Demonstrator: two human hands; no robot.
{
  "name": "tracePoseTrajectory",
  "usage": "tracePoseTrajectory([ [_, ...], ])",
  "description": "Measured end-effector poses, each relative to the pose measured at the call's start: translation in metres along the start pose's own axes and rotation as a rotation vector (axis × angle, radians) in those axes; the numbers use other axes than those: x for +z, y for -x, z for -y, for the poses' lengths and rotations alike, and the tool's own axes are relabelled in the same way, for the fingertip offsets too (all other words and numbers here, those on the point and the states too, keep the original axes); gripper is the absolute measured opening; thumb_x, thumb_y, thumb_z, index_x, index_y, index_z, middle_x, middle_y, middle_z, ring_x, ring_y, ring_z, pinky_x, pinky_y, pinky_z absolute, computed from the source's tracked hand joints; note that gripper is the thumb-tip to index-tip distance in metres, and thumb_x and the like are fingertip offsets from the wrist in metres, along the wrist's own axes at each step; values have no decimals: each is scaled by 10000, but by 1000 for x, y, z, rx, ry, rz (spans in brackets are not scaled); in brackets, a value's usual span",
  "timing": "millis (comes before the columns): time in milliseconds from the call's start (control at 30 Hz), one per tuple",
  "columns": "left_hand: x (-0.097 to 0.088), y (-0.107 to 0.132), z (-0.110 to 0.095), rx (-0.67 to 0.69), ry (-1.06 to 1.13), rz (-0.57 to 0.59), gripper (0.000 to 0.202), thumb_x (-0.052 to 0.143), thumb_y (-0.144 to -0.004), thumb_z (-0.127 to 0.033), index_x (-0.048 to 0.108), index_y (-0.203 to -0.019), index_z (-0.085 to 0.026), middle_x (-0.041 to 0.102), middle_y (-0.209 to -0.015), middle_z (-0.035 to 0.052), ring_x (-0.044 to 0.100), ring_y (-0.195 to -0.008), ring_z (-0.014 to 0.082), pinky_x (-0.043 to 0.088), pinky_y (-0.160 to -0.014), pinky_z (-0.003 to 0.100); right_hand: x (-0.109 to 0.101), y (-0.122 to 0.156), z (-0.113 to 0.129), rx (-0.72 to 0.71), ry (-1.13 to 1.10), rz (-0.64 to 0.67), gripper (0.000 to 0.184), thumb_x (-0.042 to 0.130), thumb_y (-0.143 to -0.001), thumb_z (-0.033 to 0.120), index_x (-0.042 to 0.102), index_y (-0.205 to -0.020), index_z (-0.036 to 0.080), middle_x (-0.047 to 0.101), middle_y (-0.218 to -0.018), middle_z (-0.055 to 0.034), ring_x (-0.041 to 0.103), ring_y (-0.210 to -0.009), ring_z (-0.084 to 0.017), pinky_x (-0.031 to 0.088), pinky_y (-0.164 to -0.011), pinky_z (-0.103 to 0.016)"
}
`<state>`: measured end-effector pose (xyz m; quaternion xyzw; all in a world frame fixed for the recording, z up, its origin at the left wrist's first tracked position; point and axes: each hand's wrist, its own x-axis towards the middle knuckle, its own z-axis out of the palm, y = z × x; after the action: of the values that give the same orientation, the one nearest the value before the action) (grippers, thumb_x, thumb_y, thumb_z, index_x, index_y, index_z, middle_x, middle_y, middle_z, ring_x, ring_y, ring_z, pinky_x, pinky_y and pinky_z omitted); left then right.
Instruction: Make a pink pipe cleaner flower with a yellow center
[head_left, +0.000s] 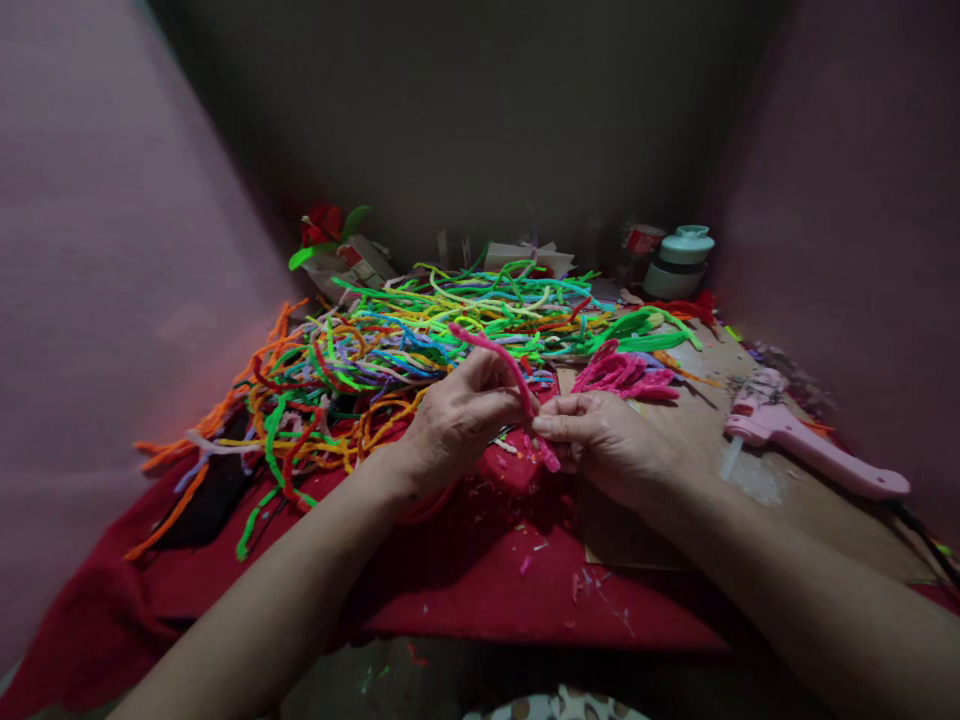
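A pink pipe cleaner [501,362] is pinched between both hands above a red cloth [480,590] on the counter [697,420]: left hand [457,420] closed around its middle, right hand [600,435] gripping its lower end. Multicoloured pipe cleaners [390,350] lie heaped behind; a pink glue gun [806,445] rests at right.

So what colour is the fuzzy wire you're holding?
Pink; the fuzzy wire between left hand and right hand shows best in the head view.
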<state>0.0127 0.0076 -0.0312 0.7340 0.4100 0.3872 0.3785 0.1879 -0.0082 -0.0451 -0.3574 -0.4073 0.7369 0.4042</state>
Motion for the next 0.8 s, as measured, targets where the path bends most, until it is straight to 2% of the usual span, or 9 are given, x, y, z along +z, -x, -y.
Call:
tracePoseTrajectory([
  [100,-7,1,-8,255,-274,99,137,579,-783,-279,695,-766,-208,607,-954,62,556,-889,162,437,-816,264,0,1,0,2,18,43,219,719,-569,229,539,-478,144,444,-404,50,338,-373,-44,206,-390,-209],
  [233,-9,2,-14,466,-488,116,177,505,-835,-204,677,-850,-169,658,-878,79,602,-830,140,456,-783,231,-2,1,0,50,22,68,180,712,-600,252,578,-554,141,491,-413,45,319,-333,-35,190,-336,-187],
  [400,-9,2,-16,524,-541,140,155,510,-825,-169,665,-820,-154,659,-843,87,604,-829,149,466,-761,230,-4,1,1,112,-32,116,169,713,-600,231,581,-596,126,652,-563,-35,391,-331,-36,259,-313,-165],
  [600,-10,2,-18,496,-486,146,144,523,-816,-161,666,-801,-168,649,-852,76,598,-816,145,468,-751,230,-7,2,2,139,-61,136,142,713,-582,184,593,-616,118,672,-582,-53,409,-345,-34,287,-325,-152],
  [800,-11,0,-13,572,-490,115,131,546,-809,-163,672,-774,-157,637,-803,60,605,-787,138,474,-716,219,-6,1,2,157,-33,155,149,702,-597,204,586,-605,110,672,-581,-55,381,-323,-28,236,-301,-151],
])
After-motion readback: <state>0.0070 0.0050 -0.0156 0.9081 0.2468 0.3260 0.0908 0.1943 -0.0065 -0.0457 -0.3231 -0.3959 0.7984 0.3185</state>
